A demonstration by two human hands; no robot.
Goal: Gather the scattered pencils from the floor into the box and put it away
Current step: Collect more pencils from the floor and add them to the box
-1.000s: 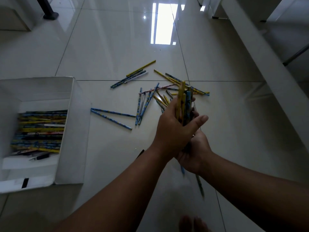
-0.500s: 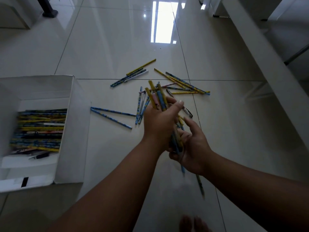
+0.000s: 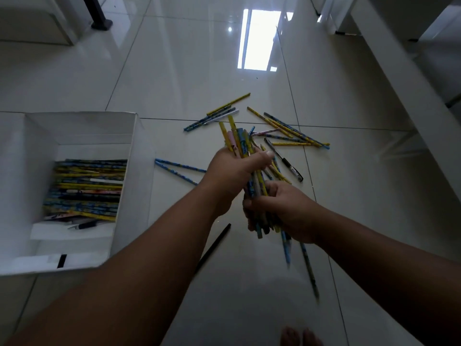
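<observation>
At your left, the white box sits on the floor, pencils stacked inside. Your left hand clenches the pencil bundle near its top; your right hand grasps its lower end. Loose pencils lie beyond.

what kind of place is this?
Probably a room in a home: glossy tiled floor, bare toes at the bottom edge, white furniture on the right, and a white box of pencils.

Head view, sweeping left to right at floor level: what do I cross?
White box → two blue pencils → left hand gripping the pencil bundle → black pen → yellow pencil.
</observation>
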